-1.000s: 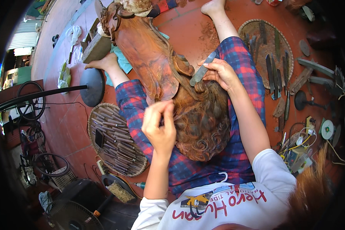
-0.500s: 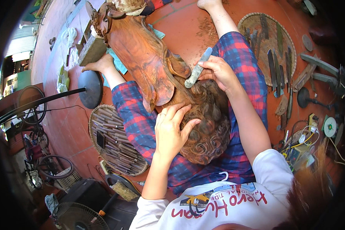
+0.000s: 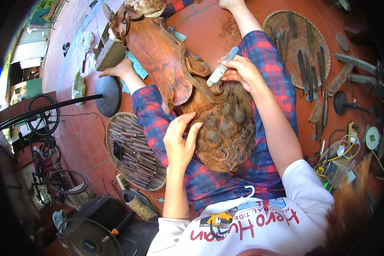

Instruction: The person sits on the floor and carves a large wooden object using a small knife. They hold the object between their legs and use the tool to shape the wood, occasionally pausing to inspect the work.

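Note:
A large reddish-brown wood carving (image 3: 226,128) lies between my legs, its curly, head-like end toward me and its smooth panelled body stretching up and left. My right hand (image 3: 243,72) pinches a flat, narrow grey-blue strip (image 3: 218,75) with rounded ends. The strip's pale, speckled lower end is close above the curls' far edge; whether it touches the wood I cannot tell. At the curls' left side is my left hand (image 3: 179,143), empty, thumb apart from its bent fingers. Its fingertips are at the carving's edge.
A round woven tray (image 3: 163,184) of carving tools is at left; another tray (image 3: 266,19) with flat blades and strips is at upper right. A black stand base (image 3: 108,96), a fan (image 3: 89,239) and bicycle (image 3: 59,181) fill the left. Cords (image 3: 345,158) lie at right.
My left hand has drawn back left and down off the carved surface to its edge. My right hand, still holding the strip, has shifted slightly up. The whole view has also tilted a little.

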The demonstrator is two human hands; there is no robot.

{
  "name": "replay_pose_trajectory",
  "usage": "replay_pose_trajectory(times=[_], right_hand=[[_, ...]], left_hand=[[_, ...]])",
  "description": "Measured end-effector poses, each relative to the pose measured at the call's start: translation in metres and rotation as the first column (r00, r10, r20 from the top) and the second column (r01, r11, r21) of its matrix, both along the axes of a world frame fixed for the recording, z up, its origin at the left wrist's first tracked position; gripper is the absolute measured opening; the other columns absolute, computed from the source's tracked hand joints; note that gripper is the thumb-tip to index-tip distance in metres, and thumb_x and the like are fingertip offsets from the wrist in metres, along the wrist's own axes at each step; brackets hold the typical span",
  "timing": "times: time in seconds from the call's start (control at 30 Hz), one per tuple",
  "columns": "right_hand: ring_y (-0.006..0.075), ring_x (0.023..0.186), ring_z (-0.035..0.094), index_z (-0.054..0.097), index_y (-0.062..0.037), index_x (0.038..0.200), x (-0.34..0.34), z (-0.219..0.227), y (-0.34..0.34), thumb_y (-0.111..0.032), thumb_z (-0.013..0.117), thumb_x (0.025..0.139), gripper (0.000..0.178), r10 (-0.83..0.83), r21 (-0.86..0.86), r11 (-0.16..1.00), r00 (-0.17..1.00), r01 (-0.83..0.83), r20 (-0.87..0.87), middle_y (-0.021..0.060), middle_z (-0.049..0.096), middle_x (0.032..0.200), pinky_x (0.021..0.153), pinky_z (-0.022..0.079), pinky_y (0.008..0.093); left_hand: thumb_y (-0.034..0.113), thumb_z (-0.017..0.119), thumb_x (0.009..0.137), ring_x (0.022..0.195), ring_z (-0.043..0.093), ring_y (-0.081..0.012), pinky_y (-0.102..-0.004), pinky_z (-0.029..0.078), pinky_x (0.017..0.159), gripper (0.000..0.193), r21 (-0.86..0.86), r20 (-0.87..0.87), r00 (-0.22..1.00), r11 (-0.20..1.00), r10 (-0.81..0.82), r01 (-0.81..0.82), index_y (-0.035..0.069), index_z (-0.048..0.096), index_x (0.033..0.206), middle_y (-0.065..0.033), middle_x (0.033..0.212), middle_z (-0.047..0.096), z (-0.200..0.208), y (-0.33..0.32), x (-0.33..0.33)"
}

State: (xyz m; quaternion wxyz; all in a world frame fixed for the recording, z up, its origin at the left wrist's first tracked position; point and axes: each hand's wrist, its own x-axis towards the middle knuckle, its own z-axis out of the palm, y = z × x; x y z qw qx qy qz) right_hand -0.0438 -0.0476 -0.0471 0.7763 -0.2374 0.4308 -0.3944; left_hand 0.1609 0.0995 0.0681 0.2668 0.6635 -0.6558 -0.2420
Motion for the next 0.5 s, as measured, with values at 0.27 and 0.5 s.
replay_pose_trajectory(times=[0.27,0.5], right_hand=[[0.015,0.073,0.07,0.067,0.0014,0.106,-0.001,-0.002,0.0,-0.013,0.065,0.091,0.021,0.025,-0.046,0.999,0.997,-0.022,0.077,0.0093,0.07,0.091,0.066,0.059,0.0248],[0.011,0.072,0.068,0.069,-0.0005,0.1,0.002,0.001,0.003,-0.008,0.072,0.085,0.017,0.131,-0.13,0.984,0.991,-0.125,0.041,0.0056,0.07,0.086,0.064,0.056,0.0213]], left_hand=[[0.017,0.072,0.086,0.111,0.061,-0.0318,-0.0386,0.046,0.097,0.035,-0.044,0.011,0.999,0.998,0.052,-0.051,0.001,0.063,0.116,-0.0164,0.118,0.065,-0.028,0.029,0.003],[0.013,0.072,0.086,0.1,0.065,-0.029,-0.0369,0.05,0.09,0.026,-0.11,-0.021,0.974,0.967,0.227,-0.228,0.001,0.067,0.108,-0.0147,0.106,0.069,-0.033,0.026,-0.005]])
